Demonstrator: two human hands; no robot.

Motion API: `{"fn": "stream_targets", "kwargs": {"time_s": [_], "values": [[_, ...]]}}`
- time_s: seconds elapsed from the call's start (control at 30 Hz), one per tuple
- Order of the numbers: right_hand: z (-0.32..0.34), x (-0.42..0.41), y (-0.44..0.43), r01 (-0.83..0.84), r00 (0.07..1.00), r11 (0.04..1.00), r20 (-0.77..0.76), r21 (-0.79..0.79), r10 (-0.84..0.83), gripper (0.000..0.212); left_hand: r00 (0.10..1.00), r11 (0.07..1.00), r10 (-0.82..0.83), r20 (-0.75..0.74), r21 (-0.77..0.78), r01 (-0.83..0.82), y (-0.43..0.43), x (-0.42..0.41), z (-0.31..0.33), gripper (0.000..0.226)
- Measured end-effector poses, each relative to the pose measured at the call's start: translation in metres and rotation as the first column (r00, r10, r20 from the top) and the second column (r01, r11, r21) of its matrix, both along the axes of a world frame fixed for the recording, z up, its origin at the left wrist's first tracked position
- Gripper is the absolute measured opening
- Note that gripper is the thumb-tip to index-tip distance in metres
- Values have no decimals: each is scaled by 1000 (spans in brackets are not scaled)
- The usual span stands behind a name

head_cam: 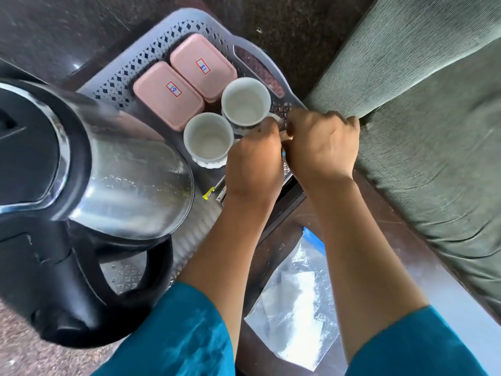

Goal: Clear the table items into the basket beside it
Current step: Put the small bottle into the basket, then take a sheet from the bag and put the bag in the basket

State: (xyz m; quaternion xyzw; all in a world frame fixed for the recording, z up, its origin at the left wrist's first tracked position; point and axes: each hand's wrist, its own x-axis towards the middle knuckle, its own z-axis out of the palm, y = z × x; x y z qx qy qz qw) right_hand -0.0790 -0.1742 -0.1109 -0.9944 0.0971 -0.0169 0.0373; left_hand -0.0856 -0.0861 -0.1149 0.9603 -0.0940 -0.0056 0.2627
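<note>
A grey lattice basket (173, 31) on the floor holds two pink lidded boxes (168, 95) (203, 67), two empty white cups and a steel kettle (113, 180) with a black lid and handle. My left hand (254, 164) is closed at the handle side of the near cup (208, 141). My right hand (322, 145) is closed at the handle of the far cup (246, 101). Both cups stand upright, side by side inside the basket. The hands hide the near cup's handle. A clear plastic bag (295, 308) with white contents lies on the dark table (379, 213).
A green upholstered sofa (433, 104) runs along the right, close to the basket's rim. Small items, one yellow-tipped (208, 192), lie in the basket by my left wrist. The kettle fills the basket's near left part. Dark speckled floor surrounds the basket.
</note>
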Motion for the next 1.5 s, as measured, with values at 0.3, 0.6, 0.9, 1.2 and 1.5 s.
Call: {"fn": "stream_targets", "kwargs": {"time_s": [0.3,0.6,0.9,1.2,1.5], "values": [[-5,2,0,54,998,999,-15,-6,-54,18,998,996,-39,-57,84,43,3,6,-5,19],[0,-6,2,56,998,998,16,7,-56,16,997,988,-40,-70,146,50,2,7,-11,18],[6,-46,5,77,936,978,325,195,-139,9,995,996,-80,53,30,78,9,-10,-2,27],[4,-122,-25,296,860,869,286,396,-423,12,959,957,-144,244,-213,198,-15,-65,31,38],[-28,-235,-69,642,750,664,-132,384,-649,26,826,846,-531,-191,-177,503,-41,-172,-34,36]]}}
